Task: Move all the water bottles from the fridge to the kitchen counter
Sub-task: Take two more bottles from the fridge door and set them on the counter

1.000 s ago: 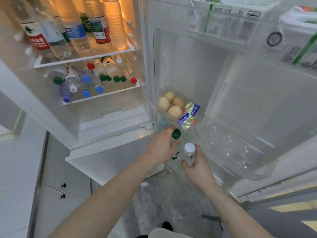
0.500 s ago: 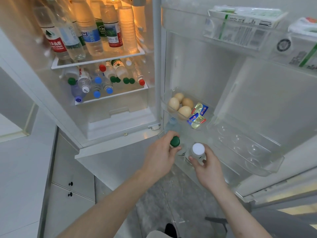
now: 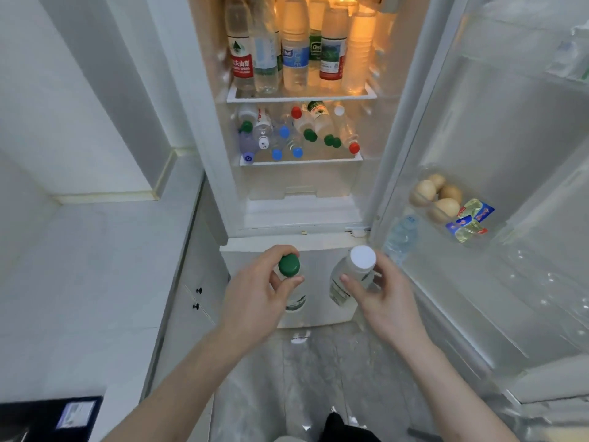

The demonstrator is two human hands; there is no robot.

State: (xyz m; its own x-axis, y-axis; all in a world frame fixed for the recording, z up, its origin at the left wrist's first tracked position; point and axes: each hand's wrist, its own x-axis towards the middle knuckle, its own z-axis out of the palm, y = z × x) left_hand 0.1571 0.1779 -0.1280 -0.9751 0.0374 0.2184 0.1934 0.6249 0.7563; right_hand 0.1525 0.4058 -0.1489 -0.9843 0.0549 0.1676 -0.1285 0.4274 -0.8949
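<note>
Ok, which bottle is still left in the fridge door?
Start at the open fridge door on the right and find the eggs. Just below and left of them one clear bottle stands alone, with a pale blue label, apart from both hand-held bottles.

Counter (image 3: 95, 266) left of fridge (image 3: 299, 215), door (image 3: 510, 129) right

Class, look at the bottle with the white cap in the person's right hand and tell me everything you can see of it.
The white-capped bottle is clear plastic with a wide, round white screw cap and a pale label with green print down its side. It looks filled with clear liquid. It tilts, cap toward the camera, in front of the fridge's lower compartment, outside the door shelves. The right hand holds it just below the cap, thumb on the near side; nothing else touches it.
</note>
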